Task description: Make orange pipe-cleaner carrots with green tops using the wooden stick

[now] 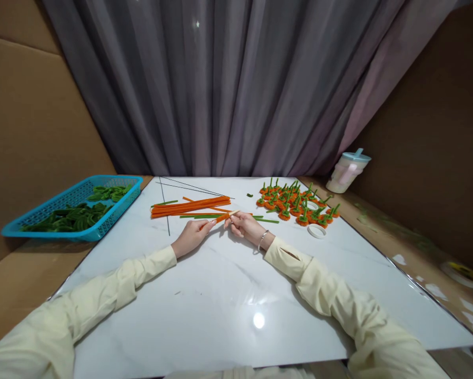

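Over the middle of the white table, my left hand (193, 236) pinches a thin stick wound with orange pipe cleaner (222, 217). The stick's pale, bare tip (234, 213) points up and to the right. Against that end, my right hand (247, 226), with a bracelet at its wrist, has its fingers closed on the orange pipe cleaner; its exact grip is partly hidden. Just beyond both hands lies a bundle of straight orange pipe cleaners (189, 207). Green pipe cleaners (266, 220) stretch out behind the right fingers.
Several orange fuzzy pieces with green stems (286, 202) crowd the table's back right, near a white ring (317, 231). A blue basket (98, 231) with green curled pieces stands left. Thin dark rods (164, 210) lie at the back. A lidded cup (347, 173) stands far right.
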`<control>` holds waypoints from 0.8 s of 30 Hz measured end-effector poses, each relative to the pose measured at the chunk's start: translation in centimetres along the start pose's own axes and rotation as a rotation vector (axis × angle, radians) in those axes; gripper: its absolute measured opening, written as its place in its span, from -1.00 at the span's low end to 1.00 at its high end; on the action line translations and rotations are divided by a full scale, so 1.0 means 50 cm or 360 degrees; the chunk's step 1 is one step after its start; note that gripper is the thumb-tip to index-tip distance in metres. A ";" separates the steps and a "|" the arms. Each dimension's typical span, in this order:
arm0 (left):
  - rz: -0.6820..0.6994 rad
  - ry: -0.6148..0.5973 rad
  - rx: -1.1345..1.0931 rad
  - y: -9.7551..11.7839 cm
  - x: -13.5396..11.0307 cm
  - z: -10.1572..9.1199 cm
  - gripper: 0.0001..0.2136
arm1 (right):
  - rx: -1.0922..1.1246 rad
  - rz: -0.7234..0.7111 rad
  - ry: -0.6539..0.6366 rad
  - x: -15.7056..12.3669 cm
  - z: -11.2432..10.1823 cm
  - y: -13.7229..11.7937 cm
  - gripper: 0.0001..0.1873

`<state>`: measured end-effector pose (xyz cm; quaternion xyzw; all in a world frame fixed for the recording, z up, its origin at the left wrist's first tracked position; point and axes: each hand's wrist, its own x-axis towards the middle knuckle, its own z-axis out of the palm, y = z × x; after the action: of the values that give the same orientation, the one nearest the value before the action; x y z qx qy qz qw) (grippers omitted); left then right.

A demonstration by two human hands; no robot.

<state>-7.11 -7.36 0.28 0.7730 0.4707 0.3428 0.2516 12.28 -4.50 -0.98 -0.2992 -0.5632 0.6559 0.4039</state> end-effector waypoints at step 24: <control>0.0360 0.0060 0.0830 -0.020 -0.007 0.018 -0.64 | -0.2517 -0.0048 0.0258 -0.031 0.036 -0.014 -0.79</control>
<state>-7.07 -7.32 -1.09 0.8528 0.4583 0.2504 -0.0044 11.67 -6.70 -0.07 -0.5365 -0.8347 0.0323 0.1203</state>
